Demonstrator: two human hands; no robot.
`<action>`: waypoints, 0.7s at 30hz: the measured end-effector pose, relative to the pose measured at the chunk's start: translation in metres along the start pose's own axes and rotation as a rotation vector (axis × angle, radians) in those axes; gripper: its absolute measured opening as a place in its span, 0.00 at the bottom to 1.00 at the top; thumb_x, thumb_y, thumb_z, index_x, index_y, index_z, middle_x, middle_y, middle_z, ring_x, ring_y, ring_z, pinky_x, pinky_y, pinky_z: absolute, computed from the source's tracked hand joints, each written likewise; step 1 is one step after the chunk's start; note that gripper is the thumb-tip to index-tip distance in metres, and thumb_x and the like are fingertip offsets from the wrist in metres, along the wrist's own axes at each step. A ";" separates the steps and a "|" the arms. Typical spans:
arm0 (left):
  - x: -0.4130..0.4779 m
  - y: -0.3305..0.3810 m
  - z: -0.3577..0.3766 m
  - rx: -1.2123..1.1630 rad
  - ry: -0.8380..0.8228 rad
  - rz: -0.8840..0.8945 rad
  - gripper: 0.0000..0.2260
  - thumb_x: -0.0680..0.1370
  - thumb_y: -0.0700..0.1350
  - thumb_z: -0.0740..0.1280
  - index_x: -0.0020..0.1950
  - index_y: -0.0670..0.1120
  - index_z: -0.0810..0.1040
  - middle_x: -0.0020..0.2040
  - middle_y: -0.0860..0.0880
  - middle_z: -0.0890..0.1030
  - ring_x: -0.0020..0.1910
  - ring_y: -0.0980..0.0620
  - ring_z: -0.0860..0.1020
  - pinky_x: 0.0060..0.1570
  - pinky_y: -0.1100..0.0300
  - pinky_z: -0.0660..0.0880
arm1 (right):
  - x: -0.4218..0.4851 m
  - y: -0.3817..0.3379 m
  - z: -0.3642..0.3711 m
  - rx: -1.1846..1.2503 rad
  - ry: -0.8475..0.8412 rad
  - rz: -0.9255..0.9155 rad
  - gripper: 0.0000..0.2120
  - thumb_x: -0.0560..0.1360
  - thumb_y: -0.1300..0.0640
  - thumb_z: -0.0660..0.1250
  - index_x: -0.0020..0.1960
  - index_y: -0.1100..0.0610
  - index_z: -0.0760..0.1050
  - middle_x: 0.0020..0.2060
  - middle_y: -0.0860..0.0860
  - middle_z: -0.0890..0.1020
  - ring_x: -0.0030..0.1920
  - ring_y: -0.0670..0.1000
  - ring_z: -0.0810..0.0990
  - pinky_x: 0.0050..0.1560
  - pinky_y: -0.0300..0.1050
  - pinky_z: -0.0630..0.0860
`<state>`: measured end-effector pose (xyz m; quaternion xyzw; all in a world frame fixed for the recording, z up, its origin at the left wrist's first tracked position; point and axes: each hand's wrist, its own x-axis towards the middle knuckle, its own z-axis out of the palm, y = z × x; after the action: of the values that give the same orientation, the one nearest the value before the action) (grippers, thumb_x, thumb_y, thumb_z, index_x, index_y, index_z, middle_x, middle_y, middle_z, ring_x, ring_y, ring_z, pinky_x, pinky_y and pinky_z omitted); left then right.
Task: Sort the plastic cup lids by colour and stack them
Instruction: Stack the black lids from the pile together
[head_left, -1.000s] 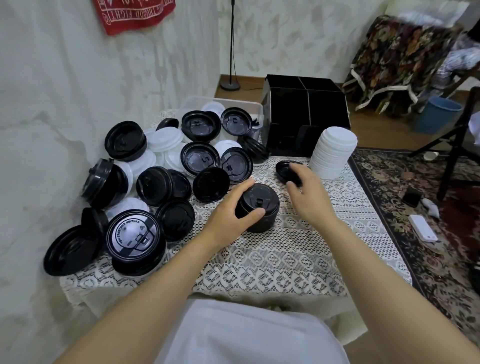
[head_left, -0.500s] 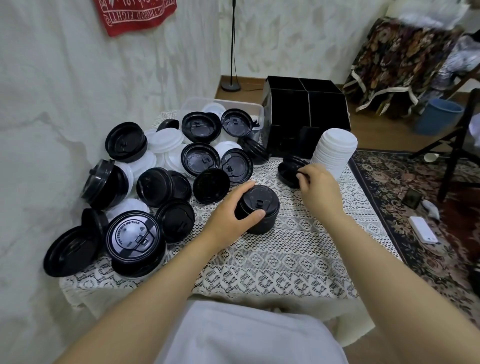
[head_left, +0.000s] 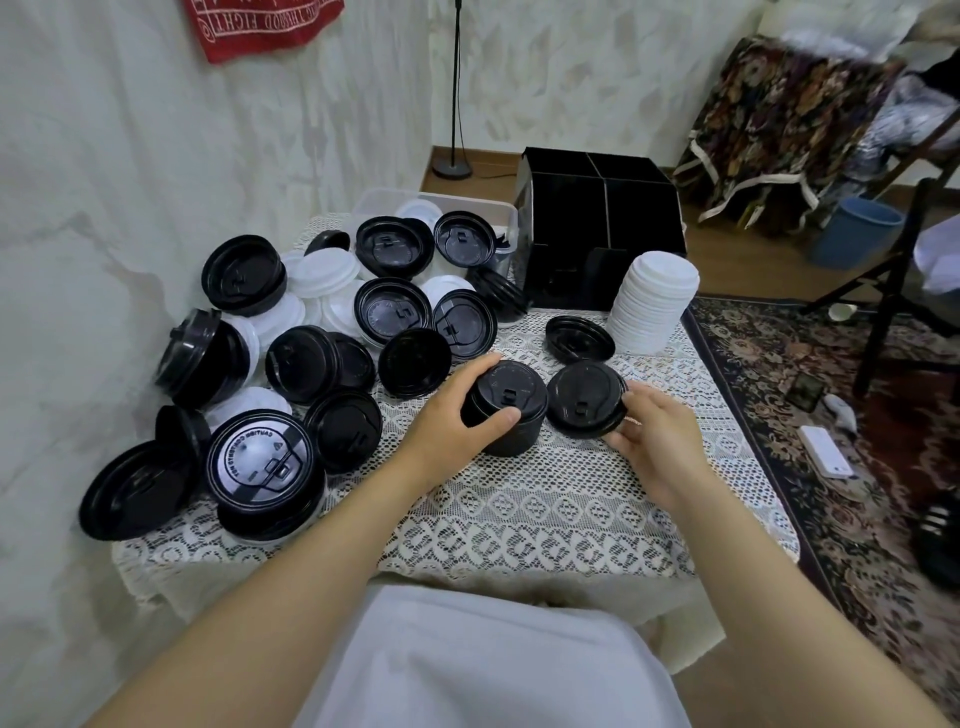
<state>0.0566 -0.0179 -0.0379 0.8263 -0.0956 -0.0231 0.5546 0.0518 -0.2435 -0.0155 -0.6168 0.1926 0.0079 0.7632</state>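
Observation:
A short stack of black lids (head_left: 511, 408) stands in the middle of the lace-covered table (head_left: 545, 509). My left hand (head_left: 457, 421) grips its side. My right hand (head_left: 647, 439) holds a single black lid (head_left: 584, 397) by its right edge, tilted, just right of the stack. Another black lid (head_left: 577, 338) lies behind it on the cloth. A tall stack of white lids (head_left: 653, 299) stands at the back right. A loose heap of black and white lids (head_left: 311, 338) covers the table's left side.
A black divided organiser box (head_left: 597, 228) stands at the table's back, with a clear plastic tub (head_left: 493, 210) left of it. The wall runs close along the left. A patterned rug (head_left: 831, 415), a phone and a chair are on the floor to the right.
My right hand picked a black lid from near the white stack and brought it back toward the black stack. One lid stays behind on the cloth. My left hand kept its hold.

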 end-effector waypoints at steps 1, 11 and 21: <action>0.000 0.000 0.000 -0.002 -0.001 0.000 0.29 0.72 0.59 0.68 0.72 0.62 0.65 0.68 0.59 0.71 0.66 0.58 0.70 0.67 0.52 0.70 | 0.001 0.002 -0.002 -0.041 0.027 0.004 0.11 0.82 0.65 0.58 0.59 0.61 0.76 0.46 0.56 0.84 0.40 0.51 0.83 0.41 0.43 0.81; -0.002 0.003 0.001 -0.004 -0.008 -0.022 0.30 0.71 0.60 0.68 0.72 0.62 0.65 0.67 0.58 0.71 0.66 0.57 0.71 0.67 0.50 0.70 | 0.008 0.010 -0.013 -0.736 -0.104 -0.311 0.33 0.74 0.62 0.70 0.75 0.50 0.63 0.71 0.48 0.68 0.70 0.50 0.67 0.71 0.52 0.65; -0.003 0.007 0.002 0.225 -0.070 -0.031 0.44 0.67 0.45 0.77 0.72 0.65 0.52 0.70 0.53 0.68 0.67 0.51 0.70 0.68 0.48 0.68 | 0.019 0.016 -0.018 -0.935 -0.258 -0.367 0.44 0.64 0.51 0.80 0.74 0.49 0.63 0.66 0.50 0.73 0.67 0.51 0.72 0.71 0.55 0.68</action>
<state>0.0527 -0.0220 -0.0329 0.8835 -0.1042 -0.0494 0.4541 0.0597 -0.2610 -0.0395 -0.9096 -0.0384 0.0352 0.4122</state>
